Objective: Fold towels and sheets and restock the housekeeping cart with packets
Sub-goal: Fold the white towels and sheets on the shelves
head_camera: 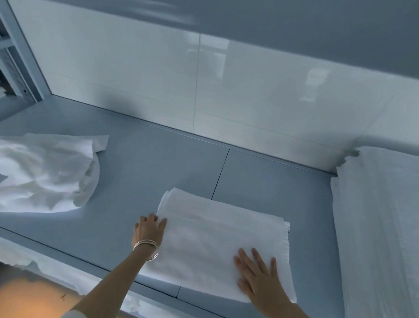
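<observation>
Pressing flat on the folded towel [219,242], your right hand [259,280] lies on its near-right part w/ fingers spread and straight, prob. to smooth the top layer and keep the fold from springing open. Your left hand [149,228] sits at that towel's left edge, fingers curled onto the edge; whether it pinches the cloth or just squares it, can't tell. Thin bangles [147,247] ring the left wrist. The towel itself rests on the grey shelf [133,165], its near edge close to the shelf's front lip, so it's easy to reach and square up. Left of the towel, well apart, 1 crumpled towel [40,172] lies loose, likely next for folding. Right of the towel, a tall stack of folded linen [391,234] runs from the front lip back to the wall; layers too many to count. Behind the towel, the white wall panel [186,76] closes the shelf. Count: 2 hands, 1 folded towel, 1 unfolded, 1 stack. No cart or packets in view.
</observation>
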